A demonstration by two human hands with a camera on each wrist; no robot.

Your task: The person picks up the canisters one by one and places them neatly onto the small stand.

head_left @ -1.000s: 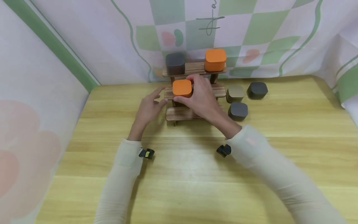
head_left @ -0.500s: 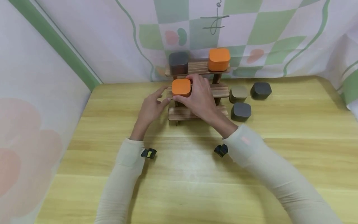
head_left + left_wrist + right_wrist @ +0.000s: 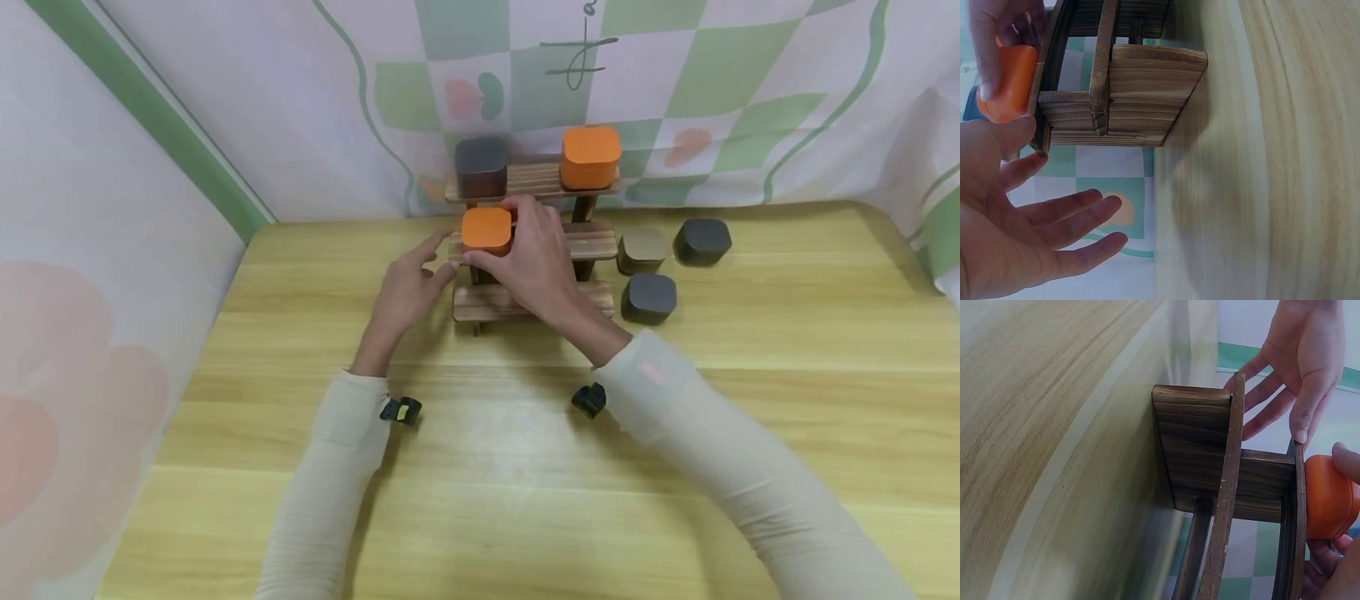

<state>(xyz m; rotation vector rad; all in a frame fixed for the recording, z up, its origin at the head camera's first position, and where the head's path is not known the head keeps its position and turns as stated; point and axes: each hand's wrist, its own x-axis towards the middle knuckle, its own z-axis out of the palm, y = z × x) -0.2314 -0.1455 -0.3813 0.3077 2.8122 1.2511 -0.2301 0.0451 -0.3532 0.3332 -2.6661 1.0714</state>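
In the head view my right hand (image 3: 536,262) grips a small orange rounded box (image 3: 486,229) between thumb and fingers. The box sits on the left part of the middle tier of a three-tier wooden stand (image 3: 592,242). My left hand (image 3: 408,292) is at that tier's left end, fingers spread and fairly straight. In the left wrist view its thumb and forefinger tips touch the board's end, while the other fingers (image 3: 1075,212) extend freely. A dark box (image 3: 481,167) and another orange box (image 3: 591,158) stand on the top tier, left and right.
To the right of the stand, a khaki box (image 3: 641,250), a dark box (image 3: 702,242) and a grey box (image 3: 649,297) stand on the wooden table (image 3: 495,500). A patterned curtain (image 3: 645,75) hangs close behind the stand.
The orange box in my right hand has shifted slightly left along the middle tier. My left hand stays at the tier's end. The head view has moved a little.
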